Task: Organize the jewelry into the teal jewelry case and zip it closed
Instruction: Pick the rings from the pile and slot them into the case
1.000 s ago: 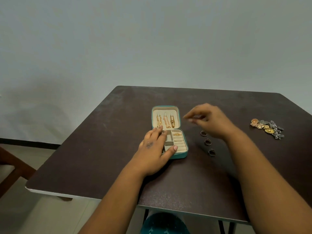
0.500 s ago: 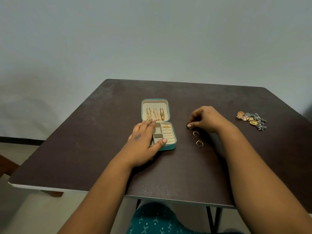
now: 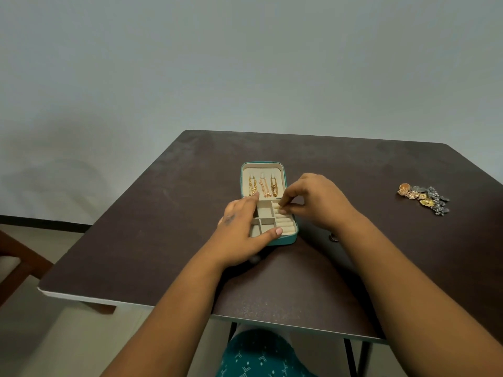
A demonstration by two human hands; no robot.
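A small teal jewelry case [image 3: 283, 240] with rounded corners lies open near the middle of the dark, matte table [image 3: 152, 219], its cream padded lid holding three gold chains [image 3: 263, 186] and its base split into square cells and ridged ring rolls. The left hand [image 3: 241, 232] rests flat on the base's left side, fingers straight and thumb along the near edge. The right hand [image 3: 313, 202] arches over the ring rolls, thumb and forefinger pinching something too small to make out; a loose ring [image 3: 333, 237] lies beside that wrist, and a cluster of gold and grey metal earrings [image 3: 424, 198] sits near the table's right edge.

right hand [image 3: 315, 202] moved from table rings to case [image 3: 283, 239].
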